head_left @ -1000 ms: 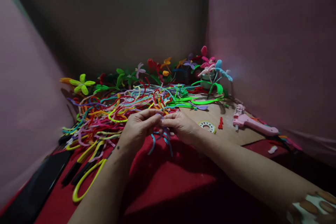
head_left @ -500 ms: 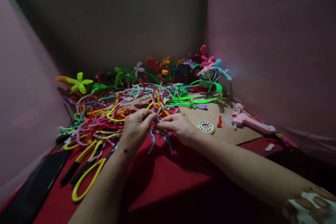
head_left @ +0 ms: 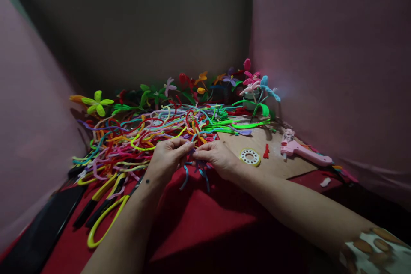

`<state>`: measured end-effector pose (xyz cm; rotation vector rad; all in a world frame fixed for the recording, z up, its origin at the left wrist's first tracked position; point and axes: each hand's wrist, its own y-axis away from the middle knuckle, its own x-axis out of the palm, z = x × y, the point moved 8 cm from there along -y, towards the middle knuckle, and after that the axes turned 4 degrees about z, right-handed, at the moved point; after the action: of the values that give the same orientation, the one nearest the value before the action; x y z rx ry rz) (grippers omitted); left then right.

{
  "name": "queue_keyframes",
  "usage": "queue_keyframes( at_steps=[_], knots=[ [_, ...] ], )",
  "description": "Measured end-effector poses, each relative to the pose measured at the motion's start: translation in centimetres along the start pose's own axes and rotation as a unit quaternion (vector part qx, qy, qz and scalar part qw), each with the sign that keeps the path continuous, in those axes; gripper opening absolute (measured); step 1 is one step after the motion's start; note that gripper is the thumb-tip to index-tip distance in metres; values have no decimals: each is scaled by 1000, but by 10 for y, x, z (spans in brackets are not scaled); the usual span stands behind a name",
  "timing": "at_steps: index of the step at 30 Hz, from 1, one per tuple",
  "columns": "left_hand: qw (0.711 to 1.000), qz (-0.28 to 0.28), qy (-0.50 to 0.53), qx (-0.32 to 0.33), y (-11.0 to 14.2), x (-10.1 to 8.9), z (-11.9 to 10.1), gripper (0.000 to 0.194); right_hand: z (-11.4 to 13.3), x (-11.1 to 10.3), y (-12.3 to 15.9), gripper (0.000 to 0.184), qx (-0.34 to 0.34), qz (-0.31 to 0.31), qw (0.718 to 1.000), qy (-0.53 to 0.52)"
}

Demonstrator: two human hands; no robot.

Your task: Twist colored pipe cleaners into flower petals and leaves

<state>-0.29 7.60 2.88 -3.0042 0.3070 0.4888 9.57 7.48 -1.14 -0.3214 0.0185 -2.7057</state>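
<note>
My left hand [head_left: 170, 156] and my right hand [head_left: 216, 156] meet above the front of the pile, fingertips nearly touching. Both pinch a small purple pipe cleaner piece [head_left: 193, 151], mostly covered by the fingers. Below the hands, short blue pipe cleaner ends [head_left: 205, 178] show; whether they join the purple piece I cannot tell. Just behind lies a tangled heap of coloured pipe cleaners [head_left: 128, 145]. Bright green pipe cleaners [head_left: 224, 126] lie beyond my right hand.
Yellow-handled scissors [head_left: 109, 220] and yellow-and-black-handled pliers [head_left: 104, 188] lie left, beside a black flat object [head_left: 48, 227]. On the right, a board [head_left: 272, 167] bears a tape roll [head_left: 250, 157] and pink glue gun [head_left: 303, 150]. Pipe cleaner flowers [head_left: 252, 79] stand behind.
Both hands stay together on the purple piece, with only slight finger shifts. The view has moved a little, so things on the right appear slightly further left.
</note>
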Motion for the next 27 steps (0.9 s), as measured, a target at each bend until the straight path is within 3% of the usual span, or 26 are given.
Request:
queue_keyframes(
  at_steps=[7, 12, 18, 24, 27],
  knots=[
    [997, -70, 1, -13, -2, -11, 8, 26, -1, 3, 1, 17, 0, -6, 1000, -1],
    [981, -146, -112, 58, 1, -18, 0, 25, -1, 1, 2, 14, 15, -34, 999, -3],
    [999, -10, 12, -43, -2, 0, 14, 32, -3, -2, 2, 14, 35, -39, 998, -27],
    [987, -111, -114, 36, -1, -10, 5, 35, -5, 0, 2, 13, 35, -20, 999, -12],
    [994, -84, -68, 7, -2, -6, 9, 37, -5, -2, 2, 13, 29, -25, 999, -28]
  ],
)
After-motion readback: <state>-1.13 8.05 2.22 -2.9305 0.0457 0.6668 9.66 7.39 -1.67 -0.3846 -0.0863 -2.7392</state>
